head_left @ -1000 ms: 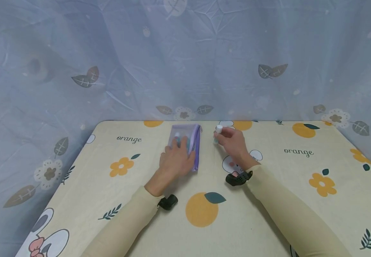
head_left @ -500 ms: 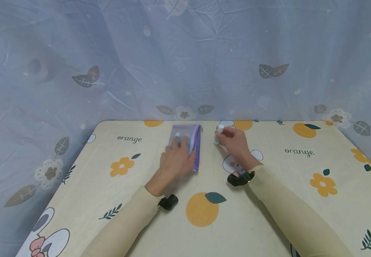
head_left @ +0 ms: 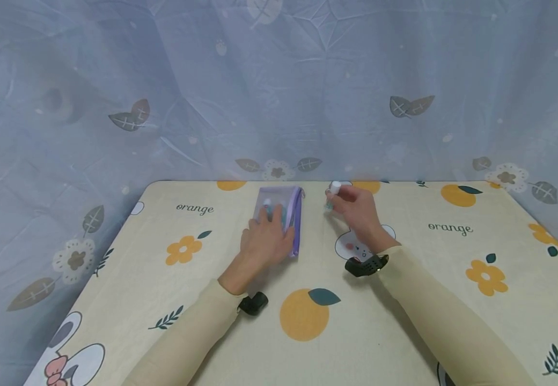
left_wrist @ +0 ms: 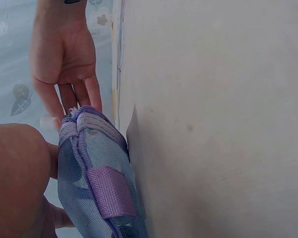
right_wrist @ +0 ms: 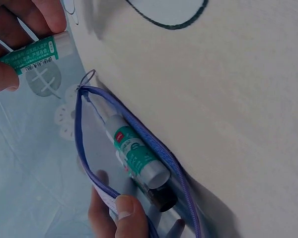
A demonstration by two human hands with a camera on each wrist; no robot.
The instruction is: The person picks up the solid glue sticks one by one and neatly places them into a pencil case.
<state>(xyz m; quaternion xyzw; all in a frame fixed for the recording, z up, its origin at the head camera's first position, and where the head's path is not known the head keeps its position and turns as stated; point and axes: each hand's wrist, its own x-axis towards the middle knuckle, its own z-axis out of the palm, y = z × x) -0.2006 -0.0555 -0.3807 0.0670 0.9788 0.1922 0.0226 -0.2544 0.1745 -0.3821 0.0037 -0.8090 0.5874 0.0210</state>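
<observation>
A mesh zip pouch (head_left: pixel 296 225) with purple edging lies toward the back of the table. My left hand (head_left: pixel 266 241) lies over it; in the right wrist view its thumb (right_wrist: pixel 125 210) and fingers pinch one edge of the open mouth. Inside the pouch show a green glue stick (right_wrist: pixel 136 152) and a black-ended stick (right_wrist: pixel 164 199), partly hidden beneath it. To the right of the pouch, my right hand (head_left: pixel 360 212) holds another green-labelled glue stick (right_wrist: pixel 37 53) between thumb and fingers, tilted, its white end (head_left: pixel 335 187) up in the head view.
A cream tablecloth (head_left: pixel 380 332) printed with oranges and flowers covers the table. Behind its back edge hangs a blue-grey patterned curtain (head_left: pixel 202 80). A small cord loop (right_wrist: pixel 91 76) sticks out at the pouch's zip end.
My right hand has shifted slightly right and toward the back, carrying the glue stick, which shows a little higher in the head view. My left hand and the pouch stay put.
</observation>
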